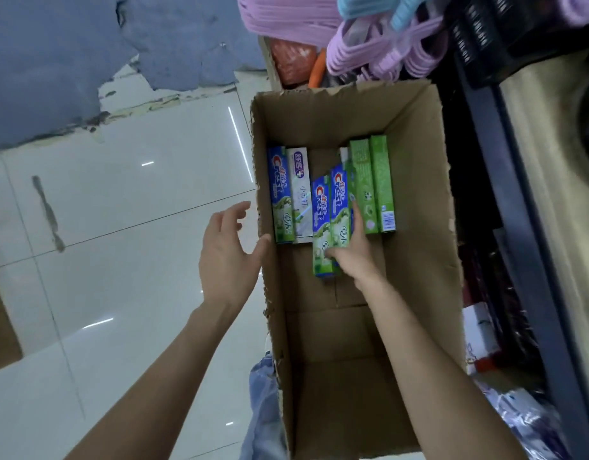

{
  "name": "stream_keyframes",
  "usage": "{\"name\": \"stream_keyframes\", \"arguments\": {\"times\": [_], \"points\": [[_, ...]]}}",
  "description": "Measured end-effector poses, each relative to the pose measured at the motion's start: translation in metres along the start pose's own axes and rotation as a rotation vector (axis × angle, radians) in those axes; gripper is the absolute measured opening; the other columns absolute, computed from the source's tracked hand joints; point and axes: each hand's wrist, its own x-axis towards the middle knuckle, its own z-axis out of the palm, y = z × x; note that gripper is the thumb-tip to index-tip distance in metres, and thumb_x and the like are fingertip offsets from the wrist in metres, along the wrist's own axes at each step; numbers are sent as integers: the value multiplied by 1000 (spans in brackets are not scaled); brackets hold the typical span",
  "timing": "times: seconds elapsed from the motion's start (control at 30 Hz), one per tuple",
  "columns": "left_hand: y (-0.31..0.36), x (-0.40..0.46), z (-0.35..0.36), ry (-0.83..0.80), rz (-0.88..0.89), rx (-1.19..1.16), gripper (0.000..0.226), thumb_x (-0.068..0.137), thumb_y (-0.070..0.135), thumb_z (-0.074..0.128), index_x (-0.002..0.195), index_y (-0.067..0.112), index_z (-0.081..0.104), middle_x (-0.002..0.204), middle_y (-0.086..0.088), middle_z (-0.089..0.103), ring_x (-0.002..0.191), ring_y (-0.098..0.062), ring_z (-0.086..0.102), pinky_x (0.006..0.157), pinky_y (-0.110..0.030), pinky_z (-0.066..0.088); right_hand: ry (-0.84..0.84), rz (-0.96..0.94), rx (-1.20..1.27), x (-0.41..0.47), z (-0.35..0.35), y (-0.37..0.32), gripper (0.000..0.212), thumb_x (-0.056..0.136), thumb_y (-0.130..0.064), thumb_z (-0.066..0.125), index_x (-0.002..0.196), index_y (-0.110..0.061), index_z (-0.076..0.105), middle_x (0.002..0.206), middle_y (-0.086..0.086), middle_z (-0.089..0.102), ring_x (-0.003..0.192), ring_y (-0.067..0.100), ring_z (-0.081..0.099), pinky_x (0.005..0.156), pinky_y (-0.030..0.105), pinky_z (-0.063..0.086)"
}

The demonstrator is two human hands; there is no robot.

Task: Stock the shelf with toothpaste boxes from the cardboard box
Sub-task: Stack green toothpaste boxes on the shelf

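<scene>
My right hand (351,250) is down inside the cardboard box (419,227), fingers curled round two blue-and-green Crest boxes (329,224) lying side by side, thumb on the nearer one's lower end. At its two o'clock, touching that pair, stand two green boxes (372,184). At ten o'clock, against the carton's left wall, I see another Crest box (279,197) with a white toothpaste box (301,194) beside it. My left hand (228,257) hangs outside at nine o'clock, fingers spread and relaxed, thumb near the carton's torn rim, holding nothing. Beyond, at twelve o'clock, pink hangers (369,54); at three o'clock the dark shelf edge (505,180); white floor tiles (137,194) to the left
</scene>
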Motion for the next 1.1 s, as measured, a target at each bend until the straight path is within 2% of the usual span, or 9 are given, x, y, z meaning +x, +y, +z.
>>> {"name": "stream_keyframes", "arguments": {"times": [0.1,0.17,0.3,0.53,0.7,0.8,0.93,1.0,1.1], "points": [[27,-22,-6,-6,-5,-177,39,88,23,63,125,21,52,115,8,54,101,0,53,82,-21,47,-97,19,312,-74,-37,-14,103,72,15,68,145,-40,19,124,-11,55,107,5,58,74,19,52],[49,-39,-10,-213,-120,-410,45,87,24,65,129,19,47,112,10,57,95,8,56,79,-12,46,-119,-41,419,-123,-57,-23,100,72,15,68,142,-43,25,135,-5,51,116,10,56,77,23,54],[92,-73,-28,-647,-401,-748,61,81,34,71,132,27,40,110,5,68,97,-14,68,90,-37,53,-159,-129,514,-207,-81,-47,94,74,17,65,130,-49,30,133,-7,54,115,9,59,80,22,52],[146,-143,-82,-737,-367,-894,39,86,17,64,124,18,55,111,-7,70,101,-27,67,89,-43,52,-55,-91,481,-308,-117,-84,90,77,14,63,134,-42,22,114,-22,54,88,-16,59,67,10,49],[180,-175,-118,-804,-493,-767,33,91,25,54,120,9,56,68,-4,71,54,-14,66,53,-25,54,26,-11,633,-387,-157,-83,66,75,-2,74,127,-28,44,111,6,67,76,20,63,61,28,52],[204,-196,-130,-832,-309,-618,32,90,25,59,120,15,53,75,-2,69,58,-11,66,54,-24,53,77,-15,855,-444,-183,-76,44,82,-25,61,124,-20,50,100,9,71,61,20,61,54,25,50],[243,-230,-138,-905,-59,-452,39,86,25,66,120,18,49,93,-5,67,65,-13,67,64,-28,53,165,-92,1091,-506,-208,-43,67,71,-43,75,124,-7,54,103,14,71,83,27,70,72,30,57],[262,-249,-134,-945,66,-383,38,85,25,67,119,17,52,90,-2,67,65,-11,65,64,-29,52,169,-110,1212,-538,-224,-23,73,59,-36,84,119,-3,58,103,16,70,88,26,70,77,32,57],[289,-290,-127,-964,218,-351,4,90,27,60,93,29,60,68,12,66,57,-4,61,57,-21,49,290,-75,1249,-579,-249,13,38,73,-8,62,110,-1,58,88,13,73,74,22,70,66,30,57]]}}
